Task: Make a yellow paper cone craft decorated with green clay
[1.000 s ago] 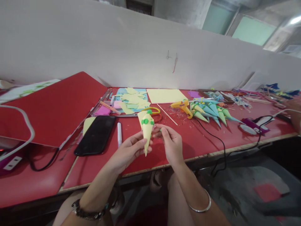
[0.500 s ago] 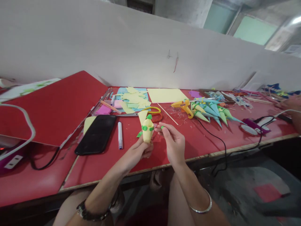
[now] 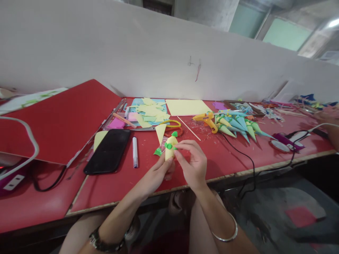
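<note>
Upright in my left hand is a small yellow paper cone, pinched near its lower end. Green dots sit round its upper part, and a green tip tops it. My right hand has its thumb and forefinger closed against the cone's right side, at a small green piece partly covered by the fingertips. Behind the cone lie a yellow paper triangle, a green-and-clear wrapper and scissors with yellow and red handles.
A black phone and a white marker lie to the left. Right of centre are a yellow glue gun and a pile of blue, green and yellow cones. Paper scraps lie behind. At far right is another person's arm.
My right hand has brought the small green piece leftward onto the cone's side. The cone has turned and shifted slightly right in my left hand.
</note>
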{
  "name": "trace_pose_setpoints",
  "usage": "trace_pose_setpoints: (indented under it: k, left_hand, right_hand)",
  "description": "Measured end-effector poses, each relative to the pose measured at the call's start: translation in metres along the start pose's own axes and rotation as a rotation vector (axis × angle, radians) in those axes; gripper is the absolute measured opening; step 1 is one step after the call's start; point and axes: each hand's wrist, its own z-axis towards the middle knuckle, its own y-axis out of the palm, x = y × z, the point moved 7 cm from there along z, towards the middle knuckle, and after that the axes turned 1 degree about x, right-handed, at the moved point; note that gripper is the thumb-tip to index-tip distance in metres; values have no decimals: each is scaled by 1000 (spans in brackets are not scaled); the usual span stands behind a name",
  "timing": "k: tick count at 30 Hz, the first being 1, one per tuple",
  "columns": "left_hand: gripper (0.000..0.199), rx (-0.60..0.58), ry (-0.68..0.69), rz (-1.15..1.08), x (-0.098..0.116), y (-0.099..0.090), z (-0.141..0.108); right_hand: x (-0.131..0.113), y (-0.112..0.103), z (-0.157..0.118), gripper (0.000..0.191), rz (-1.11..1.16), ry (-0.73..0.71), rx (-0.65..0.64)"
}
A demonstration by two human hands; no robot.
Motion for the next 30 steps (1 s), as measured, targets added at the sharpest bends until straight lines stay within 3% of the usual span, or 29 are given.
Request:
trace_pose_setpoints:
  k: [11,18,30]
  left_hand:
    - [39,16,-10,43,3,0,-3]
    - [38,-26,13,66,4,2,-4]
    - [34,8,45,111,8,4,-5]
  right_hand:
    - [4,2,1,12,-21,67,-20]
    - [16,7,1,11,213,194,-72]
    - [34,17,-6,24,531,458,-22]
